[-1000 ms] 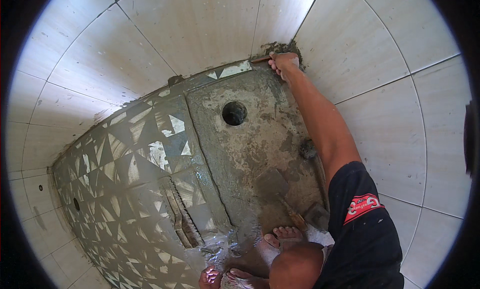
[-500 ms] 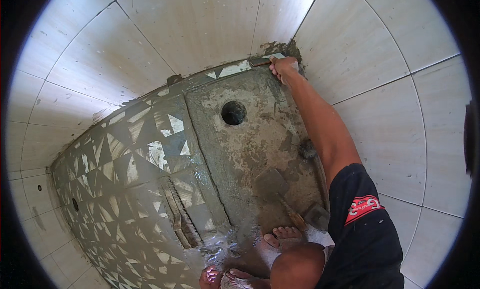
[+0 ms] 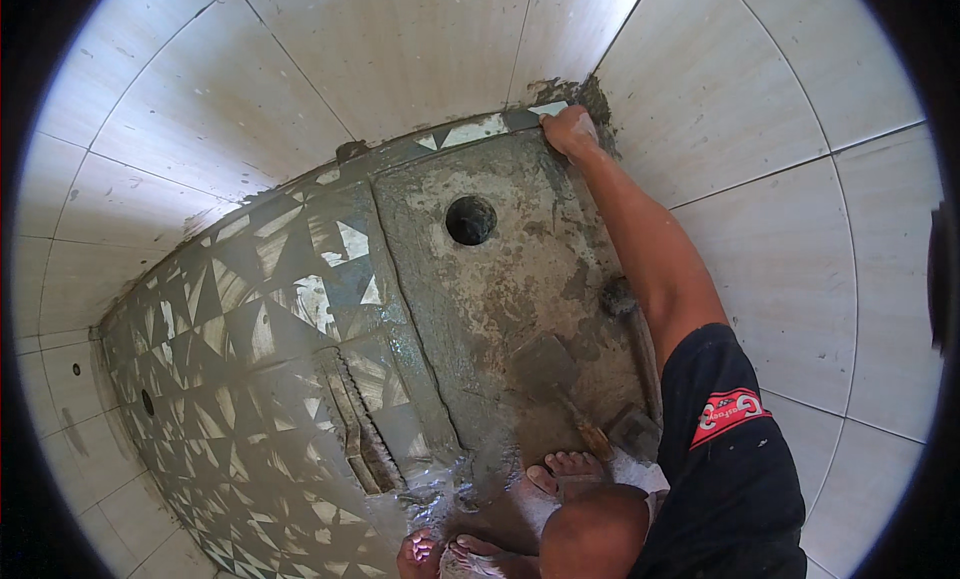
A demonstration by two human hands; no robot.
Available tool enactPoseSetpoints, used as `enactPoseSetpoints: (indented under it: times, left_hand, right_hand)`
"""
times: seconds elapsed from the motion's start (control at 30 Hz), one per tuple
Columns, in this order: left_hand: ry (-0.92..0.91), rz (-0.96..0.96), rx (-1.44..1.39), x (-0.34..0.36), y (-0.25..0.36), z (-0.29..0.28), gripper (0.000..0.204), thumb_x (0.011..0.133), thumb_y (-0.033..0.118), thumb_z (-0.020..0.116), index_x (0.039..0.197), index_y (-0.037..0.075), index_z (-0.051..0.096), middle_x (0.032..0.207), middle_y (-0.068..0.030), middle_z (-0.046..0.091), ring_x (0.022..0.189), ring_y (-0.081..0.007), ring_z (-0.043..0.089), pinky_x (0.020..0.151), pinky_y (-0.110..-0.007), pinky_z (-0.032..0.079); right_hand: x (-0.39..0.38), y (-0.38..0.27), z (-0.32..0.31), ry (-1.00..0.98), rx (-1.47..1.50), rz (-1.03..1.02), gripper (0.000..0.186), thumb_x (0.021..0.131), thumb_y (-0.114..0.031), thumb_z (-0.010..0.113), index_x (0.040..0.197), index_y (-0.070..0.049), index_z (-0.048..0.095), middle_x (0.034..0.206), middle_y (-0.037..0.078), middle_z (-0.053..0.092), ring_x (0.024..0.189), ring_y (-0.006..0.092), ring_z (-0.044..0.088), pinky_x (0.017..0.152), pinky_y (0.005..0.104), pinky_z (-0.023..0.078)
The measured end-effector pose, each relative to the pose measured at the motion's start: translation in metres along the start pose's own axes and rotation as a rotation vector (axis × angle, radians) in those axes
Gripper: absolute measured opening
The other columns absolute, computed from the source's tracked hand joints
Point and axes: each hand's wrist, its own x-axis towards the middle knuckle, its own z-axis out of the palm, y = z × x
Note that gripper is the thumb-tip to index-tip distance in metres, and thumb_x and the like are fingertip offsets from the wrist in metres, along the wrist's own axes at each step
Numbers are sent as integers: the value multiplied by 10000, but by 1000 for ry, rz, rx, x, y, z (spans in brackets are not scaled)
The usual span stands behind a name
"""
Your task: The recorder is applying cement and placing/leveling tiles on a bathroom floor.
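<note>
At the far right corner, my right hand (image 3: 571,133) grips a narrow patterned tile strip (image 3: 548,109) along its near edge, the fingers partly hidden. That piece lies against the wall, in line with another cut tile strip (image 3: 474,130) to its left. My left hand (image 3: 418,556) rests low by my feet, its wet fingers curled; whatever they hold, if anything, cannot be made out. Between the two hands lies a bare patch of rough mortar floor (image 3: 520,279).
A round drain hole (image 3: 471,221) opens in the mortar. A notched trowel (image 3: 362,424) lies on the smeared patterned floor tiles (image 3: 230,379). A flat trowel (image 3: 545,366) with a wooden handle and a dark block-like thing (image 3: 634,434) lie near my foot. Cream wall tiles (image 3: 760,259) rise around.
The tile strip under my right hand has gone from slightly tilted, its brown edge showing, to lying flatter beside its neighbour. My left hand stays low by my feet.
</note>
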Motion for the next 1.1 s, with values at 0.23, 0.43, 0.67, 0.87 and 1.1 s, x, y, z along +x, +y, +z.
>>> enactPoseSetpoints:
  times: [0.23,0.43,0.67,0.87,1.1]
  left_hand:
    - [3,-16,10,3,-21,-3,360,894,157,750,1214,37,636,973,-94,699,841,-189,637,739,-333,537]
    - [-14,-89,53,6,-22,-1,352,889,162,752,1198,36,639,973,-87,695,845,-204,641,748,-357,538]
    - [19,-83,26,-1,-9,0,364,895,193,757,1196,24,641,958,-118,706,833,-221,651,734,-377,542]
    - [-48,-43,171,4,-1,-1,370,895,197,761,1199,26,640,987,-126,698,853,-230,647,751,-374,540]
    - [-26,-43,-16,6,-27,-3,358,889,206,771,1172,24,646,1002,-128,701,859,-226,644,750,-369,536]
  right_hand:
    - [-8,-4,-11,-81,-9,-48,475,823,-311,666,1116,61,703,1192,293,672,1145,414,655,956,460,534]
    - [-14,0,-9,20,-171,-116,398,875,-347,698,1085,-10,730,1130,239,707,1087,399,678,919,478,538]
    - [-36,-10,-18,82,-182,-182,342,888,-371,711,1067,-81,702,1087,183,722,1074,378,678,915,486,531]
    - [-34,3,-13,144,-203,-195,290,883,-348,724,990,-81,692,1031,163,728,1027,371,688,876,484,535]
    - [-41,1,-14,134,-199,-210,328,904,-354,699,1107,-96,698,1123,173,705,1071,369,684,901,486,537]
